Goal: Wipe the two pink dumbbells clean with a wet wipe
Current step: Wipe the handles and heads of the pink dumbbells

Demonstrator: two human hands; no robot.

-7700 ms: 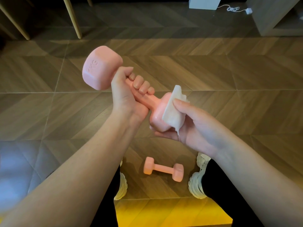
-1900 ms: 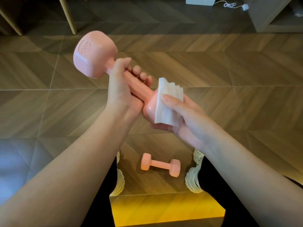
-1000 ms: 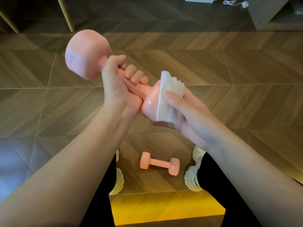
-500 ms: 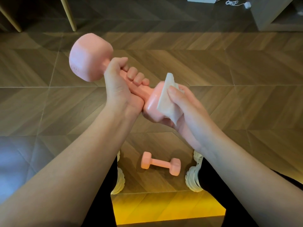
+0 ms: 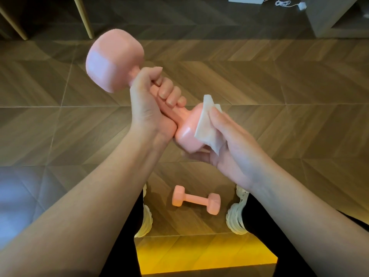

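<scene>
Our right hand (image 5: 229,144) holds the wet wipe (image 5: 207,126), thumb on top and fingers curled underneath, and presses it to the near head of the held dumbbell (image 5: 186,129). A second or two ago the wipe lies flat across that head's end face. Now it is bunched and drawn round onto a side face, with one corner standing up past the thumb. So we are working round the head face by face rather than rubbing one spot.

Our left hand (image 5: 147,108) is closed tight round the handle, fingers wrapped and thumb pointing up toward the far head. That hand has rolled the bar. The embossed mark that showed on the far head a moment ago has turned out of sight, and a plain face looks at us instead. We judge that the left hand brings fresh faces round while the right hand cleans them.

As we read it, the near head is close to done. The far head and the stretch of handle under our grip have yet to meet the wipe, so we will need to change our grip.

The second dumbbell (image 5: 196,199) lies on the floor (image 5: 279,76) between our shoes (image 5: 235,218), where it has been all along. By our reckoning, we are still in the first half of the job.
</scene>
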